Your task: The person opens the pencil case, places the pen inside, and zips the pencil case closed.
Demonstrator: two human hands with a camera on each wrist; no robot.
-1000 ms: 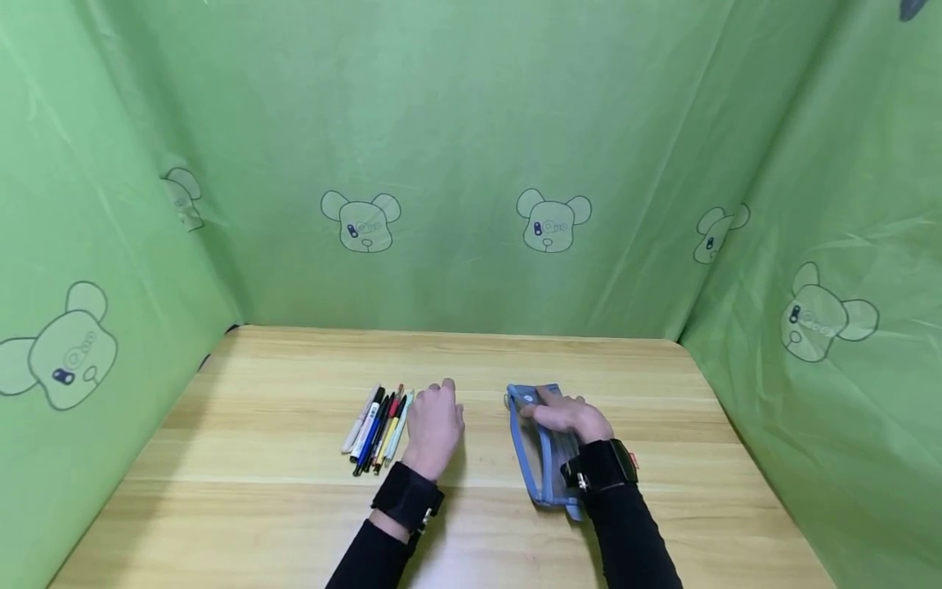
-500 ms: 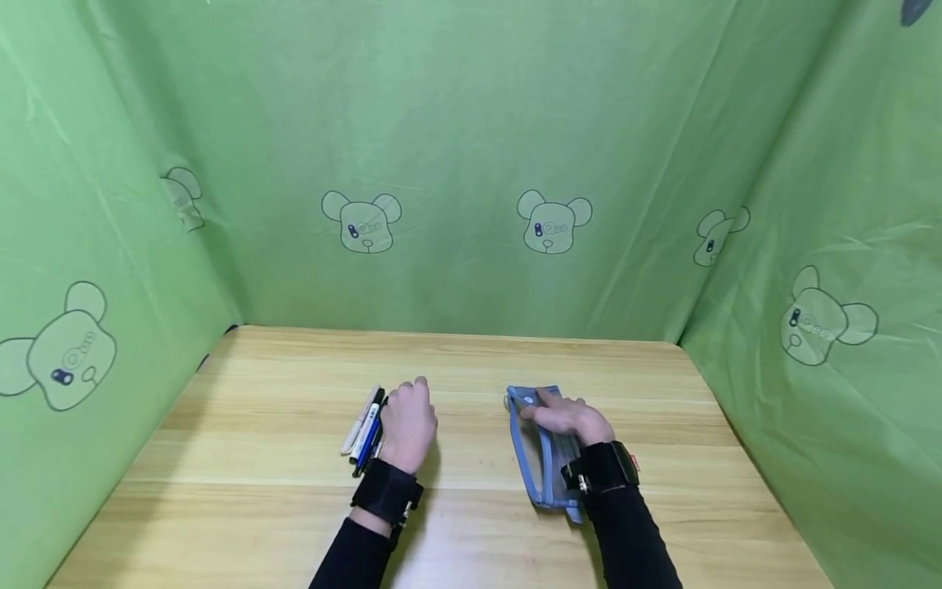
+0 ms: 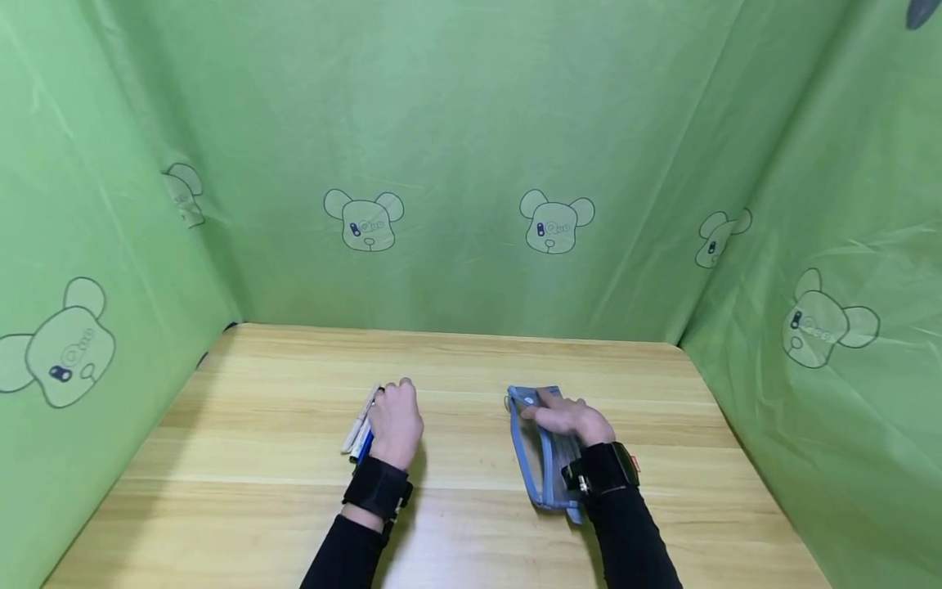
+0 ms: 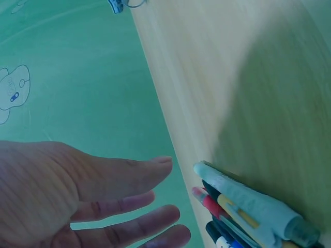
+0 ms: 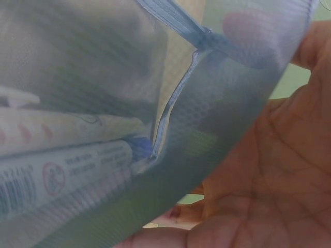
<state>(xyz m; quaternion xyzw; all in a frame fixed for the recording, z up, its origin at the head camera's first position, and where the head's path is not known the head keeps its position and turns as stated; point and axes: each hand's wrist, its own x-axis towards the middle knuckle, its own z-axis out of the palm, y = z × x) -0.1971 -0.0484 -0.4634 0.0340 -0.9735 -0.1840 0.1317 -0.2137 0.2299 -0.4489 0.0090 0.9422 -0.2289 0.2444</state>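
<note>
My left hand (image 3: 396, 424) is over the bundle of pens (image 3: 359, 427), hiding most of them in the head view. The left wrist view shows its thumb and fingers (image 4: 121, 178) stretched out and apart, with nothing between them. Just beyond the fingertips lie a pale mint pen (image 4: 253, 199), a red-ended pen (image 4: 209, 202) and several darker ones. My right hand (image 3: 570, 415) holds a blue-edged mesh pencil case (image 3: 547, 470) by its far end, thumb on top. Through the mesh, the right wrist view shows two white-barrelled pens (image 5: 62, 170) inside, near the zipper (image 5: 176, 98).
The wooden table (image 3: 471, 532) carries the pens left of centre and the pencil case right of centre. Green sheeting (image 3: 456, 286) printed with bear heads rises along the table's back and sides. A black strap (image 3: 377, 488) wraps the left wrist.
My left hand has moved left from beside the pens to over them, covering more of the bundle. The right hand and the pencil case have stayed in place.
</note>
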